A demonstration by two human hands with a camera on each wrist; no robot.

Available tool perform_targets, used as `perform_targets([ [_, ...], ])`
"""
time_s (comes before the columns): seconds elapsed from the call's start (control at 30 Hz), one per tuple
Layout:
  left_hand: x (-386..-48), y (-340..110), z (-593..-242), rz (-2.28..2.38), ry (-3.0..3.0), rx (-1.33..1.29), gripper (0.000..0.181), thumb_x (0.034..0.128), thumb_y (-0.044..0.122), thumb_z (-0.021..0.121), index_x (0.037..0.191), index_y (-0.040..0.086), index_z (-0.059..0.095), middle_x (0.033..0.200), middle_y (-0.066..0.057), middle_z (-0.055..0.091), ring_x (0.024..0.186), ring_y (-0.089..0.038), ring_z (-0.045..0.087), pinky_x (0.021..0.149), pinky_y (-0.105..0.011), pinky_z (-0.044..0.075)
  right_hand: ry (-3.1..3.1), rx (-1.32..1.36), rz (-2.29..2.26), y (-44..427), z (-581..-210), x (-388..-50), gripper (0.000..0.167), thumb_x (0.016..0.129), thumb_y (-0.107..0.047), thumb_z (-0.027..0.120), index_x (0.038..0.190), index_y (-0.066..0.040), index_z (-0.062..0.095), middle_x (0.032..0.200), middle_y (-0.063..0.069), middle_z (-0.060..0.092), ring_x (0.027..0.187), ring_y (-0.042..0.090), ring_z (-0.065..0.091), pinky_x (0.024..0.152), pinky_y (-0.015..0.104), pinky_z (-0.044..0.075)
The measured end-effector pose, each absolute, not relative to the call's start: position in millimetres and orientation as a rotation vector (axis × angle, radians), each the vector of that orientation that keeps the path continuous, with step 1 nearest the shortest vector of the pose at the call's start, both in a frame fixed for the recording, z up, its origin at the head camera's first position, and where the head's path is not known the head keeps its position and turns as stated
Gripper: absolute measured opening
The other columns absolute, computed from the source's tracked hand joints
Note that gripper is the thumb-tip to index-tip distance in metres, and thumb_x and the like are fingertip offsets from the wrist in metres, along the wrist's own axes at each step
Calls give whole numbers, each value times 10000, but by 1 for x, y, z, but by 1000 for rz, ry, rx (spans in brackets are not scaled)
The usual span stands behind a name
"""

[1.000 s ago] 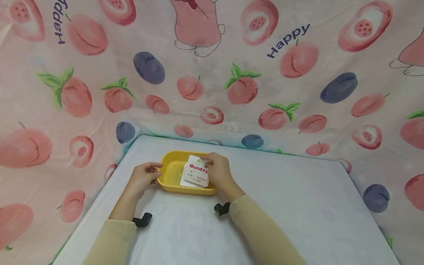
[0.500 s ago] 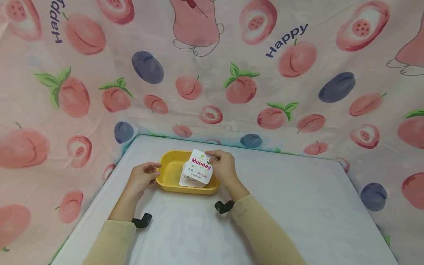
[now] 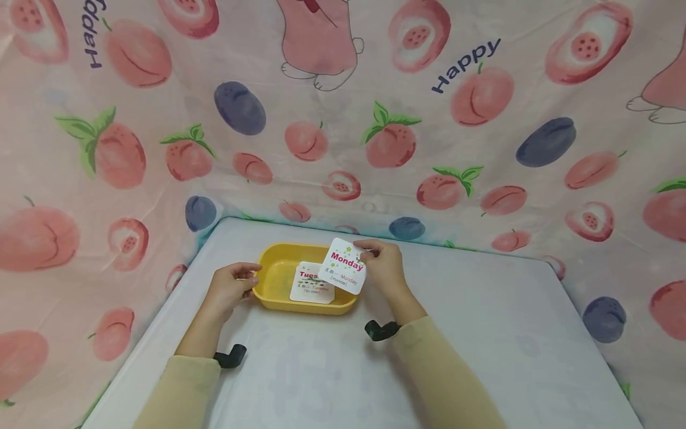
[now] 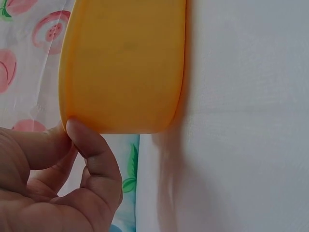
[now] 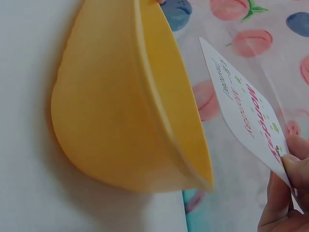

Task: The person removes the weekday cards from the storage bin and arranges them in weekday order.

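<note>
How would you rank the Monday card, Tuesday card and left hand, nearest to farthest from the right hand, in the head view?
1. Monday card: pinched in the right hand.
2. Tuesday card: further left, in the yellow tray.
3. Left hand: farthest left, pinching the tray's rim.

The Monday card [image 3: 341,268] obscures the upper right of the Tuesday card [image 3: 311,289]. Both wrist views truncate the yellow tray [image 4: 125,63] at the top edge. The right wrist view crops the right hand [image 3: 387,267]
</note>
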State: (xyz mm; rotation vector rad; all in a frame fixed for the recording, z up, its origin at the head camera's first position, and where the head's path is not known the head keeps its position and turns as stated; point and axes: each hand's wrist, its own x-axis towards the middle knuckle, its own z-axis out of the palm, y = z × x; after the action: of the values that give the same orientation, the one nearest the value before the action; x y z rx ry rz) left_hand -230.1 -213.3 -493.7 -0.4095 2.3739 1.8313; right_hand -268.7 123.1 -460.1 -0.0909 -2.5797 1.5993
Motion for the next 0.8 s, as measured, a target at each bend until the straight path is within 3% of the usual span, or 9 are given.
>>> perform_targets([
  [0.4, -231, -214, -494, 1829, 2377, -405, 369, 1018, -3, 676, 1387, -8, 679, 1086, -98, 565, 848, -173, 580, 725, -261, 604, -2596, -92, 1589, 169, -460, -271, 345, 997, 9, 657, 1229, -178, 831, 1264, 85, 761, 966, 232, 602, 690, 213, 503],
  [0.8, -231, -213, -494, 1813, 2377, -417, 362, 1027, 16, 680, 1389, 8, 683, 1102, -100, 557, 860, -178, 577, 725, -248, 601, -2696, -67, 1519, 205, -468, -268, 331, 1008, -20, 666, 1269, -163, 812, 1358, 83, 742, 1070, 243, 614, 830, 257, 517],
])
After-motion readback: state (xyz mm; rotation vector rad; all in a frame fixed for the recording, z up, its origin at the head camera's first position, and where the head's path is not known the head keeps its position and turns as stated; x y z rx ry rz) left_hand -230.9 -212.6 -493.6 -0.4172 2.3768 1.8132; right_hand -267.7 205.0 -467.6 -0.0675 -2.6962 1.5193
